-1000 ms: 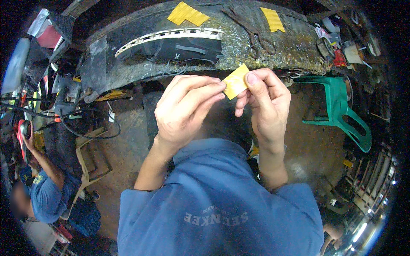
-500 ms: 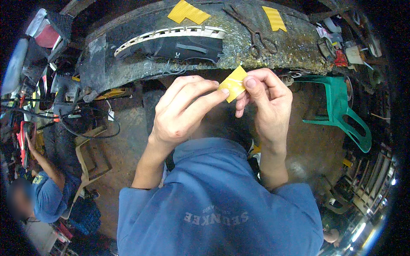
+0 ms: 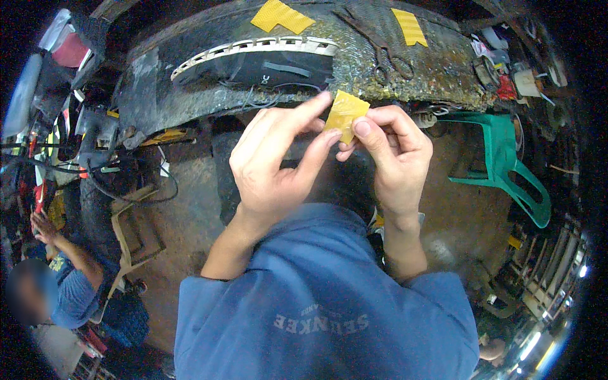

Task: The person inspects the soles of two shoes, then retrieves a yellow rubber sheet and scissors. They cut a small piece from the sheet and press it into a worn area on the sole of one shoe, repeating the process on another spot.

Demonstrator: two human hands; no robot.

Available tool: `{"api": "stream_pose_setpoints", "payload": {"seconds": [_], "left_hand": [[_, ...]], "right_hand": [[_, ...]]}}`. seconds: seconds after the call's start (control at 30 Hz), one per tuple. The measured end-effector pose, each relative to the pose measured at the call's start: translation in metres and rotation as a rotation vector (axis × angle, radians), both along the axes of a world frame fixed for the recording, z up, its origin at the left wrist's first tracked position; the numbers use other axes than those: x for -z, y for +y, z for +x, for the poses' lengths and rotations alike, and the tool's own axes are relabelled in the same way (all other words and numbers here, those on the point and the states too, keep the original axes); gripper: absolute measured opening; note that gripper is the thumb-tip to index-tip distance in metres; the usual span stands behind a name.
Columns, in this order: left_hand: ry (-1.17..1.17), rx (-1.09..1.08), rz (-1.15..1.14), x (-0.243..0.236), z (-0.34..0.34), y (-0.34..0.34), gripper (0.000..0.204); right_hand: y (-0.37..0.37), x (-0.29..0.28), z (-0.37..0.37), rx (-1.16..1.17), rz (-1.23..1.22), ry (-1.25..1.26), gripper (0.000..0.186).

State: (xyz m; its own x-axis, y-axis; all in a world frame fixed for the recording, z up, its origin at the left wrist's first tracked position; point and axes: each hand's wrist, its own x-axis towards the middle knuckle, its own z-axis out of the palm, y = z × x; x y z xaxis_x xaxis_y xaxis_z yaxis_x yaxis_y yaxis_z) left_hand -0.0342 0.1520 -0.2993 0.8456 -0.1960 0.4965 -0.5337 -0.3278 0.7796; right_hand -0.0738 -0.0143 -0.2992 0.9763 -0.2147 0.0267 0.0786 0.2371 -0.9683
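Observation:
A small yellow textured patch (image 3: 345,113) is pinched between both my hands, just in front of the edge of a grimy, rusty workbench (image 3: 437,69). My left hand (image 3: 275,161) grips its left edge with fingertips and thumb. My right hand (image 3: 386,152) holds the patch's lower right side with thumb and forefinger. On the bench behind lie two more yellow patches, a larger one (image 3: 282,16) and a strip (image 3: 410,26), plus dark scissors (image 3: 380,47) and a ventilated brake disc (image 3: 253,54).
A green plastic chair (image 3: 506,161) stands at the right on the dirt floor. Another person in a blue shirt (image 3: 69,285) crouches at lower left. Cables and tools clutter the left side; small containers crowd the bench's right end.
Both hands have kept hold of the yellow patch and raised it slightly toward the bench edge. The fingers have shifted on its edges.

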Motion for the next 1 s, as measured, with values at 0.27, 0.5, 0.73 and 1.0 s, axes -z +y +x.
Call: {"api": "stream_pose_setpoints", "payload": {"seconds": [0.27,0.5,0.73,1.0], "left_hand": [[0.187,-0.027,-0.244,0.002,0.003,-0.001,0.018],[0.141,-0.064,-0.213,0.004,0.002,-0.001,0.013],[0.307,-0.039,-0.364,0.004,0.0,-0.004,0.011],[0.058,-0.044,-0.142,0.003,0.006,-0.004,0.012]], "right_hand": [[0.013,-0.001,-0.007,0.057,-0.111,-0.024,0.009],[0.015,0.006,-0.005,0.13,-0.565,-0.217,0.008],[0.015,0.003,-0.001,0.212,-0.814,-0.407,0.012],[0.022,-0.001,-0.002,0.226,-0.836,-0.462,0.016]]}}
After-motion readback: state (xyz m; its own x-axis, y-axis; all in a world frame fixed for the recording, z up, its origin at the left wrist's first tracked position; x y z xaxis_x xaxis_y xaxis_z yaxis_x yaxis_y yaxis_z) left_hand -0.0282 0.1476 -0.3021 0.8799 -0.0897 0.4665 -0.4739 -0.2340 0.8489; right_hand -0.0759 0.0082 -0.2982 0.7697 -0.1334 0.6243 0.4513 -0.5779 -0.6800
